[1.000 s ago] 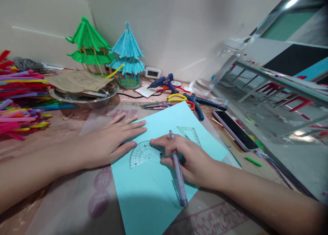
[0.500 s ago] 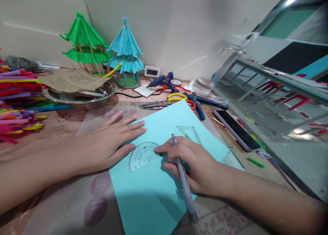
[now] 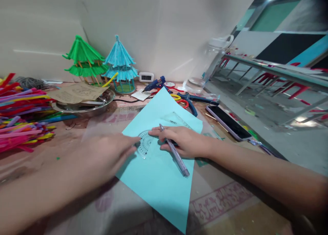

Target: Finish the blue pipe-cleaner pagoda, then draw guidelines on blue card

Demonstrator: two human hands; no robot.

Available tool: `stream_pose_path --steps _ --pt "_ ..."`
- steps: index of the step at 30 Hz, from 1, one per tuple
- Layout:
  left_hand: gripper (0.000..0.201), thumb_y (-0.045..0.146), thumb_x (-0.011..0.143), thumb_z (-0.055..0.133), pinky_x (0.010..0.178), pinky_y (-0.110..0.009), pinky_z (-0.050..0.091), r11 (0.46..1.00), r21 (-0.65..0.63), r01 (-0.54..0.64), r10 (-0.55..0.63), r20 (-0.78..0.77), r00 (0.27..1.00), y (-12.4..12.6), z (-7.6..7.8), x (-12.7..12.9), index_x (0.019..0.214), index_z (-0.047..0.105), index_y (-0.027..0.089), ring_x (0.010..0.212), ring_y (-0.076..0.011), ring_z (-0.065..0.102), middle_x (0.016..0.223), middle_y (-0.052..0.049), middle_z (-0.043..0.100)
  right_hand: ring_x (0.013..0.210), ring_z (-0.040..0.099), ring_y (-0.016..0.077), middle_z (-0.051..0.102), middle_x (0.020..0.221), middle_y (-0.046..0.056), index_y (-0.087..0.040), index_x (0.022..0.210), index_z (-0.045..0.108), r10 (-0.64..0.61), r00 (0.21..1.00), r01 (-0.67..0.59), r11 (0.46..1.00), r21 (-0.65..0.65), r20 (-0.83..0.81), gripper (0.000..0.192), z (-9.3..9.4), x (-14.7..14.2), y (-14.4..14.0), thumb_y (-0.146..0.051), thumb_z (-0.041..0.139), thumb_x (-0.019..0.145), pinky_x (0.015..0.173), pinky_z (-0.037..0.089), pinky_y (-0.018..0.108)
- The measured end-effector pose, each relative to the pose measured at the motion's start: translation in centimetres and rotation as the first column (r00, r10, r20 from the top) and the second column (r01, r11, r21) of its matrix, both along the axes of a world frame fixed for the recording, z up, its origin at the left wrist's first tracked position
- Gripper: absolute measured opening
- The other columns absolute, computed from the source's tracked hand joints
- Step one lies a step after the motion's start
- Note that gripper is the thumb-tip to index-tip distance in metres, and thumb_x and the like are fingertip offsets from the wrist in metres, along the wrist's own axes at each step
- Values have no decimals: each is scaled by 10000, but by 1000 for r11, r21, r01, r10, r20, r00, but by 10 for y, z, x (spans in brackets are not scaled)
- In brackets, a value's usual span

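Note:
A clear protractor [image 3: 145, 143] lies flat on a sheet of light-blue paper [image 3: 159, 180]. My left hand [image 3: 110, 153] is smeared by motion, its fingertips at the protractor's left edge; whether they grip it is unclear. A pen [image 3: 176, 158] is held across the fingers of my right hand [image 3: 187, 141], slanting with one end toward me. The right index fingertip rests at the protractor's upper right edge. Beyond this hand, a clear set square [image 3: 176, 118] lies on the paper, partly covered by the hand.
Behind stand a green pipe-cleaner pavilion [image 3: 83, 57], a blue one [image 3: 120, 64], a metal bowl [image 3: 107, 103], a timer [image 3: 146, 77], a glue gun [image 3: 156, 84] and a water jug [image 3: 202, 67]. Pliers [image 3: 191, 100] and a phone [image 3: 229, 122] lie right, pipe cleaners [image 3: 23, 119] left.
The paper has turned, its far corner swinging left and its near corner right. The protractor has turned with it. My left hand has lifted off its flat spread and shifted lower; the right still holds the pen.

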State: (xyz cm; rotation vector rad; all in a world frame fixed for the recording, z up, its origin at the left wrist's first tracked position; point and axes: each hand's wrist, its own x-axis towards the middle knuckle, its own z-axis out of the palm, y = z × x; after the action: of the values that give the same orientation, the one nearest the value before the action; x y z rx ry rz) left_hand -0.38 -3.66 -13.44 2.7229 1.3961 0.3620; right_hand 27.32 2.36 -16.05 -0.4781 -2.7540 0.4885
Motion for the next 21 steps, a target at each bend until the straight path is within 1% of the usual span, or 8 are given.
stream_pose_path --steps 1,3,6,10,13,15,18,21 --pt "426 418 959 367 827 -415 592 999 -24 -26 26 25 999 13 2 -1 1164 716 286 938 -278 738 1119 -28 764 1327 552 232 604 1400 145 -197 1074 529 13 1000 -13 1000 -9 -4 106 0 0 1 -262 551 992 1026 524 421" --pt "458 446 923 437 911 -458 555 991 -38 -129 132 95 987 41 3 0 1273 650 242 1087 -322 687 1263 -73 702 1323 556 227 604 1403 138 -199 1052 534 40 999 -40 999 -18 -6 93 0 0 0 -265 557 991 1029 520 404" --pt "605 361 861 587 1100 -427 426 997 -66 -30 40 169 985 78 -4 14 1437 492 200 1302 -305 549 1480 -81 535 1320 558 229 597 1414 134 -197 1022 537 57 998 -57 998 -6 -7 79 1 -2 -2 -267 558 991 1031 518 396" --pt "656 305 886 577 967 -401 514 994 -81 -70 89 255 963 104 -11 39 1504 390 191 1187 -286 622 1393 -107 605 1285 584 239 609 1396 136 -186 1032 558 37 999 -38 998 49 32 87 6 -3 -7 -264 540 999 1012 525 409" --pt "562 212 918 499 1003 -344 480 997 -58 -43 58 279 959 101 -10 46 1477 448 228 1216 -234 591 1370 -84 606 1259 594 259 630 1357 155 -168 1058 582 -16 996 5 994 113 90 141 13 -1 -13 -290 547 997 969 542 423" --pt "552 195 944 432 1023 -365 454 998 -21 -53 57 287 956 89 -10 41 1493 429 250 1230 -238 564 1366 -94 574 1242 600 269 653 1305 175 -154 1095 586 -72 988 50 986 159 134 198 19 3 -17 -320 555 992 955 543 436" --pt "570 224 980 339 859 -384 506 990 33 -134 120 280 952 66 -14 23 1547 326 286 1032 -248 617 1268 -115 556 1166 636 282 674 1255 186 -142 1077 594 -137 974 87 961 261 178 234 24 11 -20 -353 525 1003 924 547 468" --pt "543 252 991 303 723 -330 498 973 78 -217 198 203 959 49 -21 3 1527 369 297 860 -211 619 1180 -99 549 1124 656 278 663 1295 164 -152 1016 607 -153 971 88 943 320 182 199 24 16 -15 -326 510 1007 933 539 494"
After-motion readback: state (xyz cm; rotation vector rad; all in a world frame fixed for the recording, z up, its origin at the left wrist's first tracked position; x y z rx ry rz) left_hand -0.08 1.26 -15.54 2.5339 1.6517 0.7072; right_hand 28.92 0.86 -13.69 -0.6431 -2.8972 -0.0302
